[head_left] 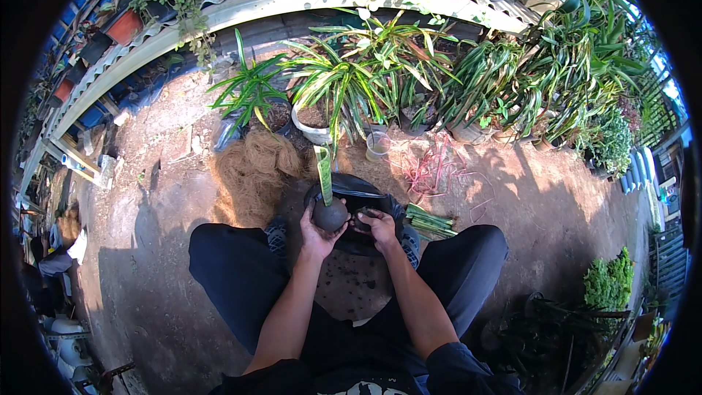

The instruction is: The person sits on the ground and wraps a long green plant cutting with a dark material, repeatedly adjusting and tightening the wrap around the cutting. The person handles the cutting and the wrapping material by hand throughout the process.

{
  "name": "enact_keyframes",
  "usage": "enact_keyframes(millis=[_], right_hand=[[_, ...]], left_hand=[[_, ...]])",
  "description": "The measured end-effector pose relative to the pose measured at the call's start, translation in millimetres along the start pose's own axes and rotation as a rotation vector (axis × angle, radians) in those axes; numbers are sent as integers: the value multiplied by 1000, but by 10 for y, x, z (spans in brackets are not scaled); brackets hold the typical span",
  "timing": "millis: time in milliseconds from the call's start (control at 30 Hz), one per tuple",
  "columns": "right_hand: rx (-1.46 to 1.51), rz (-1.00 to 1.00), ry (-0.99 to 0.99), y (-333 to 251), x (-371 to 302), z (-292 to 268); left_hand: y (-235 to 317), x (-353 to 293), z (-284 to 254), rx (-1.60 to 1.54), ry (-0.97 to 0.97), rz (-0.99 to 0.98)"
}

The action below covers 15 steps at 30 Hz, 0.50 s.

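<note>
My left hand (pixel 319 237) is wrapped round a smooth dark ball of soil (pixel 330 215). A single upright snake plant leaf (pixel 324 174), green with pale edges, sticks up from the ball. Close beside it, my right hand (pixel 381 227) is closed on a small dark lump of soil (pixel 363 217). Both hands are over a black basin (pixel 355 184) between my knees; what lies inside it is mostly hidden by my hands and the ball.
A heap of brown coconut fibre (pixel 252 172) lies ahead to the left. Tangled red string (pixel 437 168) and a bundle of cut green leaves (pixel 430 221) are on the right. Beyond stand a clear plastic cup (pixel 377 145), a white pot (pixel 316 134) and several leafy plants.
</note>
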State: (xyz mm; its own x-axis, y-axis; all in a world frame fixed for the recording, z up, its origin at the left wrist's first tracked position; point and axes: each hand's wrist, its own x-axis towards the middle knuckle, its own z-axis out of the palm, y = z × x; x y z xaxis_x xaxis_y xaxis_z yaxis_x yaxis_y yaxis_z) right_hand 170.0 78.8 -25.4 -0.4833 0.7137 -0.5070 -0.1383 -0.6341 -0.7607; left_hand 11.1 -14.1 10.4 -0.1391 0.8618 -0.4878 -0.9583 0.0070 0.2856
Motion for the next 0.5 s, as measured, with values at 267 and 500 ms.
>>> enact_keyframes(millis=[267, 500], right_hand=[[64, 65, 98, -74, -76, 59], [-1, 31, 52, -3, -4, -3]], left_hand=[[-17, -82, 58, -144, 19, 5], [-69, -13, -33, -117, 16, 8]])
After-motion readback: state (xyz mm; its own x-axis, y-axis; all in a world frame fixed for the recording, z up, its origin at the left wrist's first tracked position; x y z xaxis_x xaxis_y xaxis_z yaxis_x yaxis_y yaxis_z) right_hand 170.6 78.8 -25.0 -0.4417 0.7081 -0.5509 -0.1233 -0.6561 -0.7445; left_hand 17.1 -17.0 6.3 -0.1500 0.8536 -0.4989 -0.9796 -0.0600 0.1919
